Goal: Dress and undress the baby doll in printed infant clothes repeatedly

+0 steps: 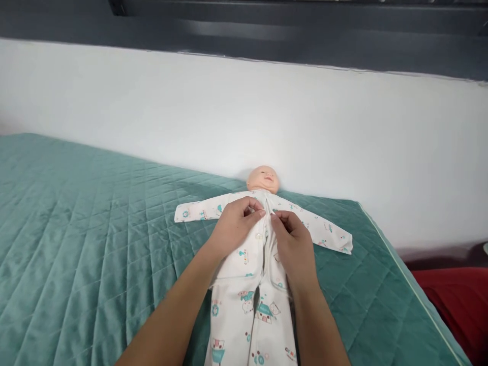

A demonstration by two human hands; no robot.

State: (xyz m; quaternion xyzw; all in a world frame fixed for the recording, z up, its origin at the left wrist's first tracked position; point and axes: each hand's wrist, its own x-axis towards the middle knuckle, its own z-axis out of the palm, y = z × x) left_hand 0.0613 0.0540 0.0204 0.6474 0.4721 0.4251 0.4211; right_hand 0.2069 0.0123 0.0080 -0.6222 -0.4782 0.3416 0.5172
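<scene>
A baby doll [263, 179] lies on its back, dressed in a white printed baby jacket [240, 256] and matching trousers [232, 325]. Its sleeves stretch out to both sides. On the jacket's chest, my left hand [238, 221] pinches one front edge between thumb and fingers. Close beside it, my right hand [295, 241] pinches the opposite front edge. The two edges lie slightly apart below my fingers, where a pale button [259, 236] shows on the left one. My fingers hide the exact spot being gripped.
A green quilted cover [95, 244] lies beneath the doll, its piped edge [404, 274] running down the right. Behind stands a white wall [190, 112] with a dark beam [244, 33] above. Red cloth [457, 300] shows at the lower right.
</scene>
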